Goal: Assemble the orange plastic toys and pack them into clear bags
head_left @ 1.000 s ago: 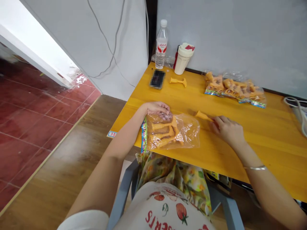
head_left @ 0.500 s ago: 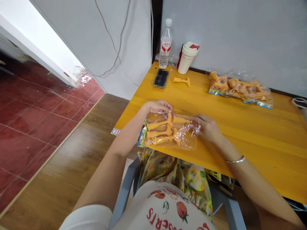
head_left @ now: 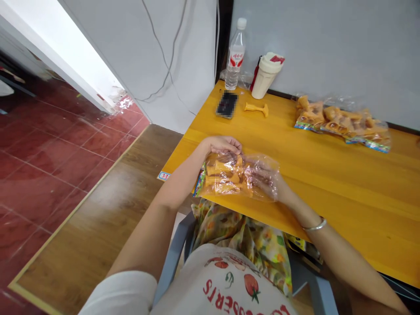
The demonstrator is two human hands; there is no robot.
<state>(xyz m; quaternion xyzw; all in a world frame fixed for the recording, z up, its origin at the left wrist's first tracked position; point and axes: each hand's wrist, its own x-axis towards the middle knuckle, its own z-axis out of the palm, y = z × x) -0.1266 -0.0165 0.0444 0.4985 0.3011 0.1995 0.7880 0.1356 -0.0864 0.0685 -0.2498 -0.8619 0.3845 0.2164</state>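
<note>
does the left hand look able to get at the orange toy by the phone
Probably yes: only tabletop lies between the left hand and the toy, though that hand seemingly holds the bag.

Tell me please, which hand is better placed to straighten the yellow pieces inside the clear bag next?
Probably the right hand: it shows through the film of the clear bag, apparently inside, close to the yellow pieces. The left hand seems to hold the bag's far edge.
</note>
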